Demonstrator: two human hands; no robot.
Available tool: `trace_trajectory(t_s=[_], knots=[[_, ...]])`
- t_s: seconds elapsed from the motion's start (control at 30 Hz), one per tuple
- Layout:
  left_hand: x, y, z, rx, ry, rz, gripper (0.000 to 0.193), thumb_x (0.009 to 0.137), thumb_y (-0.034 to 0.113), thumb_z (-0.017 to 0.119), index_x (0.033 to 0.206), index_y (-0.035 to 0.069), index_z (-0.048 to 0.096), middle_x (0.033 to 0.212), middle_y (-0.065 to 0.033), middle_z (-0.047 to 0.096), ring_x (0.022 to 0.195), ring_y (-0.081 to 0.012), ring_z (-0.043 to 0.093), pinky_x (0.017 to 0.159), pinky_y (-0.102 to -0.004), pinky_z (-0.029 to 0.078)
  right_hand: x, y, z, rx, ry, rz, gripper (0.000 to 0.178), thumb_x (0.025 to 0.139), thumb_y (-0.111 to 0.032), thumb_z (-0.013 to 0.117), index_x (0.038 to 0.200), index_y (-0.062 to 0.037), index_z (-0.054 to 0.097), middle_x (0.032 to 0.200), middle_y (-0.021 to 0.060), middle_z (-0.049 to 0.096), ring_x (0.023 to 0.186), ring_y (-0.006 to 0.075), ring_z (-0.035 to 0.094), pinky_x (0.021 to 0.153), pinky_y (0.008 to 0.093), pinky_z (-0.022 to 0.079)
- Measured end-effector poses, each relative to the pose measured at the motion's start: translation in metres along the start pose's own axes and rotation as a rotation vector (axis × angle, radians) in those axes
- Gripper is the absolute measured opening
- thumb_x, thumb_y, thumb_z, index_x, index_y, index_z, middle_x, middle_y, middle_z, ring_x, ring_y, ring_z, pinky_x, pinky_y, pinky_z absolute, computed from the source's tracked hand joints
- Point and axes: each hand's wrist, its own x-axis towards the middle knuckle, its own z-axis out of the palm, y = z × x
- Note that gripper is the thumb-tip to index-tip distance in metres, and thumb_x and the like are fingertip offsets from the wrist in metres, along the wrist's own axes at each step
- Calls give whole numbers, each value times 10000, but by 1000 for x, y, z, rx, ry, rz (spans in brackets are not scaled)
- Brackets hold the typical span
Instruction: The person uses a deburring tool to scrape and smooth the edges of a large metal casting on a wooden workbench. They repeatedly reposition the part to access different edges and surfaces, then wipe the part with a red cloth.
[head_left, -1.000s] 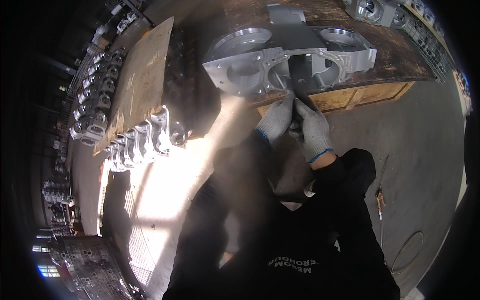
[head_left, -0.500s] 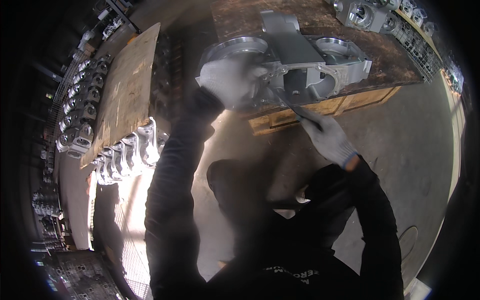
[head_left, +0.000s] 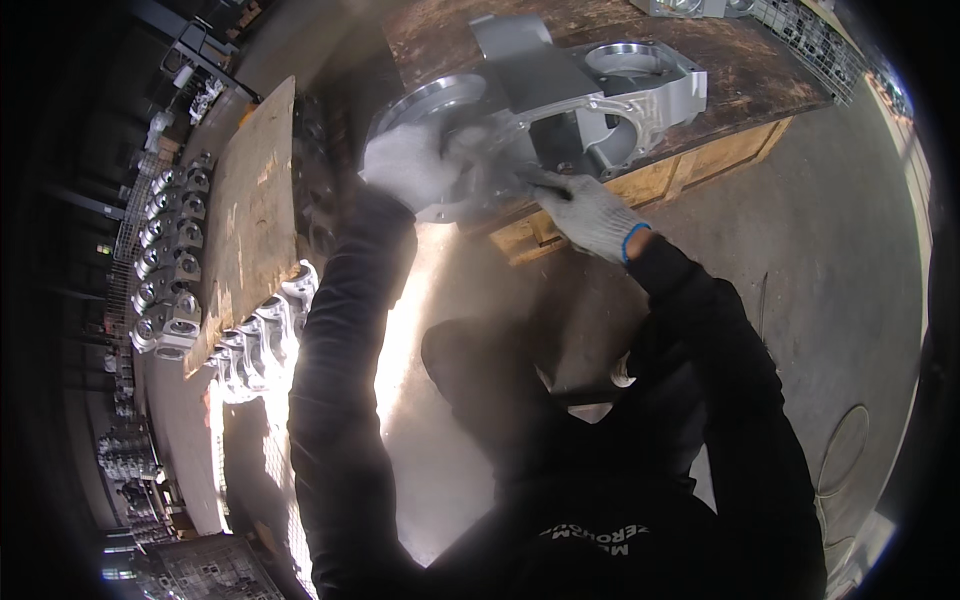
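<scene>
A large grey metal casting (head_left: pixel 519 79) with round machined bores lies near the front edge of a dark wooden bench top. My left hand (head_left: pixel 405 165), in a white knit glove, is at its left bore, on or against the metal; motion smears its fingers, so their grip is unclear. My right hand (head_left: pixel 590 212), gloved in white with a blue cuff edge, is closed around a slim dark file (head_left: pixel 541 181). The file's far end reaches the casting's front side near my left hand, where blur hides the exact contact.
The bench top (head_left: pixel 425 40) stands on a pale wooden crate base (head_left: pixel 650 185). To the left is a plywood board (head_left: pixel 245 190), with bright metal castings (head_left: pixel 265 340) along its near end and more castings (head_left: pixel 165 250) beyond. A thin cable (head_left: pixel 845 450) loops on the floor at right.
My right hand has moved in toward the casting with the file, which now shows shorter. My left hand stays by the left bore. The whole view has shifted somewhat.
</scene>
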Motion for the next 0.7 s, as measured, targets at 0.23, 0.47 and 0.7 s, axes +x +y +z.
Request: trace_trajectory(t_s=[0.23,0.47,0.7], knots=[[4,1,-4,81,-79,-79,576,1091,624,485,1503,242,611,1161,-175,780,1147,-394,729,958,-478,600,-19,50,37,116,117,-46,444,1126,-239,579,1553,-118,608,927,1,723,781,72,625,742,282,543],[0,20,-17,-91,-31,-69,541,1081,598,532,1401,190,687,1136,-215,766,1095,-428,729,914,-502,591,-19,55,68,73,233,-248,493,1091,-177,618,1556,-29,548,1183,201,784,1073,298,771,912,381,585],[2,18,-8,54,-52,-197,523,1080,587,547,1311,158,738,1062,-221,770,1027,-433,741,866,-513,587,-120,29,38,-133,530,-165,508,963,-128,700,1458,-47,621,1202,253,725,1064,441,727,876,498,607]])
